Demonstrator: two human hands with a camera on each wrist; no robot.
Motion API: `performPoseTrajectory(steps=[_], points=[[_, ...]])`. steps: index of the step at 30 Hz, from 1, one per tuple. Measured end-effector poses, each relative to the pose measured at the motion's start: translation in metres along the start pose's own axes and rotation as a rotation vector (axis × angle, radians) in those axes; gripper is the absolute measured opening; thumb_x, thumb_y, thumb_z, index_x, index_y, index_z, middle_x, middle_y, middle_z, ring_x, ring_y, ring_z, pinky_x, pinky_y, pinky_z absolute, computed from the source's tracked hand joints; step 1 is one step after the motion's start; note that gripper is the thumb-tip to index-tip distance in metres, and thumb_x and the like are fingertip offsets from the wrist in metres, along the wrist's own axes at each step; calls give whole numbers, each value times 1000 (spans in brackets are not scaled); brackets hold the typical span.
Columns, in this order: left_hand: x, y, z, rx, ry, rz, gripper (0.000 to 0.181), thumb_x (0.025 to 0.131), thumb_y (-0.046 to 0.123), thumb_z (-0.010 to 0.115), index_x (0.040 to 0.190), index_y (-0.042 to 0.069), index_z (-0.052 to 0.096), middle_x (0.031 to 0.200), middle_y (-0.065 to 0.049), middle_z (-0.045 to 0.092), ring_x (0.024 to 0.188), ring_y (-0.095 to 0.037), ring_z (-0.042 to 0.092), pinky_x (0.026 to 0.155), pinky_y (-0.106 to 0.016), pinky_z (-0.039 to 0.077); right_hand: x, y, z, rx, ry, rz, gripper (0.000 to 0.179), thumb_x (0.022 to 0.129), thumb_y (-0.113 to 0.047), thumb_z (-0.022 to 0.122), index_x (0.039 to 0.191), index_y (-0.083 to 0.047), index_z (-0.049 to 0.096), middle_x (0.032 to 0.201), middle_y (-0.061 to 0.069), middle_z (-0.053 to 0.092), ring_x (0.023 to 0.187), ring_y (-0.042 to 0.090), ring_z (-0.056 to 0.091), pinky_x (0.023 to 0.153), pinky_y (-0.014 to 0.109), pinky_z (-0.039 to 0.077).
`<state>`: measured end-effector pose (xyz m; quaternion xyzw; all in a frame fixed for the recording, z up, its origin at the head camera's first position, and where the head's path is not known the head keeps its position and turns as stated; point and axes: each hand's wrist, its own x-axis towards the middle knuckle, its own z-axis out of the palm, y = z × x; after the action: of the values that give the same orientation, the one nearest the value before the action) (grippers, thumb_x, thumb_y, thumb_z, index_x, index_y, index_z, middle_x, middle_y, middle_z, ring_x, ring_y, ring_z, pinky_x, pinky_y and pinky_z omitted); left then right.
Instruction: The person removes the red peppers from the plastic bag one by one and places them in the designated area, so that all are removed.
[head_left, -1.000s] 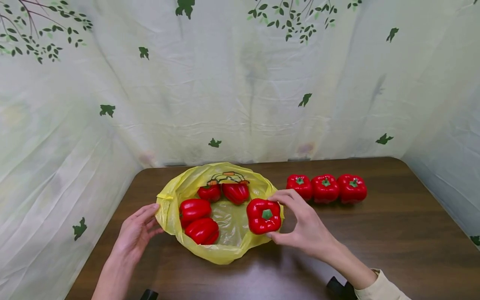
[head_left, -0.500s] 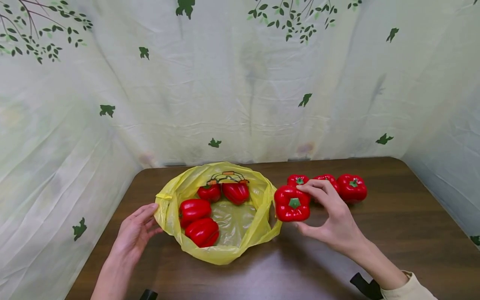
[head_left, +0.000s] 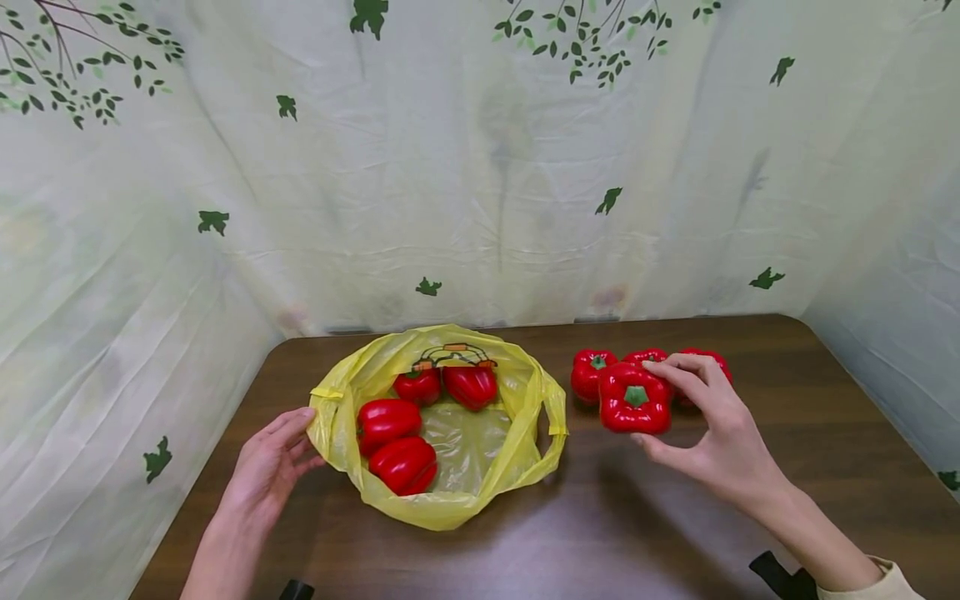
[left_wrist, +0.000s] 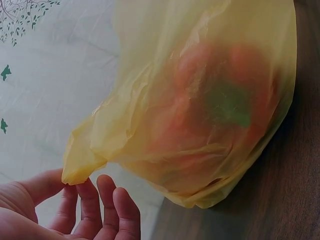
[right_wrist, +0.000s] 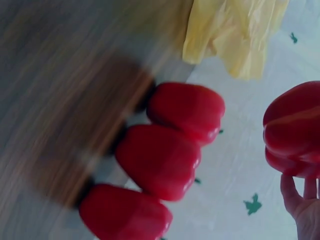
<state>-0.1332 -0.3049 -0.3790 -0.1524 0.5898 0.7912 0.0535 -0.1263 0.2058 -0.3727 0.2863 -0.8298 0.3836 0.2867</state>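
Note:
A yellow plastic bag (head_left: 465, 504) lies with its mouth wide on the table, several red bell peppers (head_left: 403, 465) inside. My left hand (head_left: 272, 462) pinches the bag's left edge between thumb and fingertips; in the left wrist view the yellow film (left_wrist: 82, 155) is caught there, with a pepper showing through. To the right of the bag, my right hand (head_left: 712, 425) grips a red bell pepper (head_left: 626, 410) between thumb and fingers, its green stem facing the head camera. That pepper (right_wrist: 295, 130) is held above the table in the right wrist view.
Three more red bell peppers (right_wrist: 159, 159) stand in a row at the back right of the brown wooden table (head_left: 810, 467), partly behind the held one in the head view. A pale curtain (head_left: 480, 192) with green leaf prints rises behind the table.
My right hand has carried the pepper rightward from over the bag's right side to in front of the row. The bag's right handle has sprung outward. My left hand stays put.

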Motion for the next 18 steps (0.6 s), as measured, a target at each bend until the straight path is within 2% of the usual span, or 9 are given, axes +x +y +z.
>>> performPoseTrajectory(steps=[5, 12, 14, 18], points=[[0, 1, 1, 3, 1, -5, 11, 98, 21, 63, 92, 18, 73, 93, 5, 71, 82, -12, 66, 72, -32, 54, 1, 0, -13, 2, 20, -15, 88, 48, 6, 92, 129, 1, 58, 122, 13, 53, 105, 13, 52, 75, 10, 47], [0, 0, 2, 1, -4, 3, 13, 99, 20, 62, 91, 18, 72, 91, 5, 71, 81, -12, 66, 71, -32, 55, 8, -18, -35, -26, 38, -11, 80, 45, 15, 88, 120, 10, 60, 116, 20, 55, 101, 12, 51, 78, 7, 44], [0, 0, 2, 1, -2, 5, 13, 99, 20, 62, 90, 18, 72, 91, 5, 71, 81, -12, 66, 71, -32, 55, 6, -15, -40, -30, 28, 26, 81, 45, 16, 89, 120, 9, 60, 117, 18, 55, 103, 11, 50, 82, 7, 43], [0, 0, 3, 2, -1, -1, 13, 98, 20, 63, 91, 18, 73, 92, 5, 71, 81, -12, 66, 72, -32, 54, -4, 5, -48, -6, -6, 73, 86, 45, 16, 92, 124, 5, 59, 122, 13, 55, 111, 12, 50, 89, 10, 43]])
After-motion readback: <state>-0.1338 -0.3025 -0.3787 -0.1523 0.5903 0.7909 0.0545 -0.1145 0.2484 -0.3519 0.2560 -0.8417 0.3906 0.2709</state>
